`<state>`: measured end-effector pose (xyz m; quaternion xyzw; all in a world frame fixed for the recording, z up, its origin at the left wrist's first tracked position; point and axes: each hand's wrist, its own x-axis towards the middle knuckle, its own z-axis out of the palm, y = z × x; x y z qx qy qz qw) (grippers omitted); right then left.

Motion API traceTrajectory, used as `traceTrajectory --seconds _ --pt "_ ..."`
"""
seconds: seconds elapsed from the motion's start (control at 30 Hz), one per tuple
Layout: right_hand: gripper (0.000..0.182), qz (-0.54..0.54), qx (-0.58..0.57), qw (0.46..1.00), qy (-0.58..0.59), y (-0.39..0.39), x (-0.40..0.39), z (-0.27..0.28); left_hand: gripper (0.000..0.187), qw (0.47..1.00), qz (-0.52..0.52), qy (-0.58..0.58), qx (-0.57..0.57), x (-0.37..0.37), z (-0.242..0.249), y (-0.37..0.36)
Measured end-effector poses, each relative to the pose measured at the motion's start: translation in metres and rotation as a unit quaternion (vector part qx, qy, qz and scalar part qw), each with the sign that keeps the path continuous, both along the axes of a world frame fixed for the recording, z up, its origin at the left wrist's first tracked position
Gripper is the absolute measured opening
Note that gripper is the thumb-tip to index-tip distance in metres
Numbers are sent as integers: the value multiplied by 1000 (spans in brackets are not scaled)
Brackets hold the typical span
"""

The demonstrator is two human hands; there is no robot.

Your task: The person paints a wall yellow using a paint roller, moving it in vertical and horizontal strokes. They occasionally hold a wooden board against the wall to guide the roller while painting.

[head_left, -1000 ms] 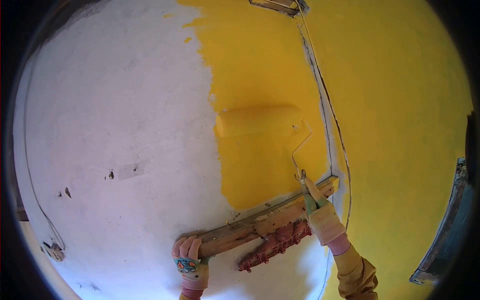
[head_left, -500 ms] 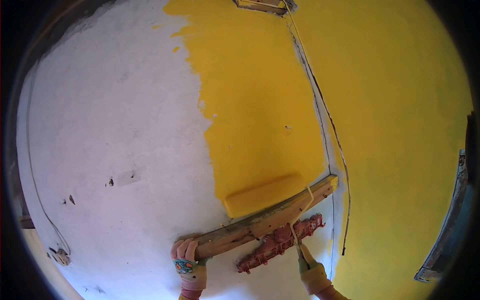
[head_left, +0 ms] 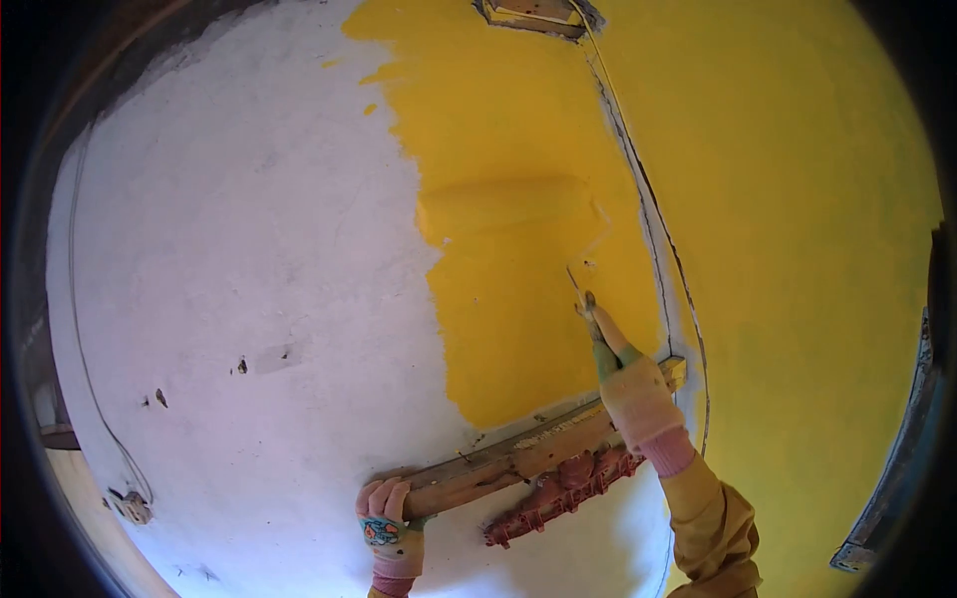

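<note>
My gloved left hand (head_left: 387, 518) is wrapped round the left end of a wooden beam (head_left: 518, 456) fixed on the wall. My gloved right hand (head_left: 613, 344) grips the handle of a paint roller (head_left: 508, 202), whose yellow sleeve lies against the yellow-painted part of the wall (head_left: 518, 309). The roller's thin wire frame is hard to make out against the paint. Left of a ragged edge, the wall (head_left: 229, 229) is whitish. Just below the beam, partly behind my right forearm, hangs a red ornate rack (head_left: 563, 495).
A dark cable (head_left: 670, 234) runs down the cracked corner beside the yellow right wall (head_left: 797, 249). A thin cord (head_left: 78, 279) hangs at far left, ending near a small wall fitting (head_left: 132, 506). A framed opening (head_left: 533, 12) is at the top.
The paint roller has moved up the wall from just above the beam, with my right hand rising past the beam. My left hand stays on the beam's end. The view has shifted slightly.
</note>
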<state>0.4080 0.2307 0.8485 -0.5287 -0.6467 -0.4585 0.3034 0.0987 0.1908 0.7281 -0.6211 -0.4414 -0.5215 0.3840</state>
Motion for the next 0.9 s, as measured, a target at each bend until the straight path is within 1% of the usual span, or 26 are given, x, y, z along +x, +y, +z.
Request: traceTrajectory --seconds 0.07,0.1,0.13,0.17,0.2,0.27,0.3,0.33,0.37,0.4,0.43,0.47,0.57,0.63,0.77,0.8,0.87,0.9 --pt "49 65 83 993 49 -7 -1 -18 57 1000 1 10 -1 -3 -1 1" --pt "49 69 86 993 44 4 0 -36 57 1000 4 5 2 -4 -2 3" --pt "49 64 78 992 77 24 3 -59 60 1000 10 11 4 -5 -2 4" --pt "49 57 68 990 109 35 5 -70 64 1000 16 17 4 -5 -4 5" --pt "49 60 65 990 106 29 3 -63 64 1000 19 13 1 -4 -3 4" --pt "58 62 116 991 20 8 -1 -33 63 1000 6 12 -3 -2 1 1" --pt "58 63 112 992 19 8 -4 -22 63 1000 7 11 -7 -2 1 1" --pt "58 -17 15 1000 13 9 -7 -11 62 1000 6 12 -5 -2 1 1" --pt "59 -96 -83 992 5 9 -9 -7 61 1000 5 13 -4 -3 1 1" --pt "59 -95 -87 992 4 9 -9 -8 61 1000 5 12 -8 -3 1 -2" --pt "53 23 15 999 37 10 -6 -9 58 1000 -2 8 -16 -2 3 -5" --pt "47 141 120 980 67 10 -5 -8 56 1000 -11 2 -20 -1 5 -5" --pt "46 86 61 987 118 13 0 -37 57 1000 -3 5 -5 -4 2 0" --pt "46 72 51 988 126 7 -1 -29 58 1000 2 -1 -10 -2 3 -1" --pt "45 -28 69 997 36 0 -1 -11 58 1000 -7 2 -17 -1 6 -5" --pt "45 -55 89 994 12 -3 0 -10 58 1000 -8 3 -17 -4 5 -4" --pt "45 -106 169 980 -29 -10 -1 -11 58 1000 -2 16 -11 -7 2 0" --pt "45 -107 169 979 -32 -9 1 -12 58 1000 -4 13 -11 -7 1 1"
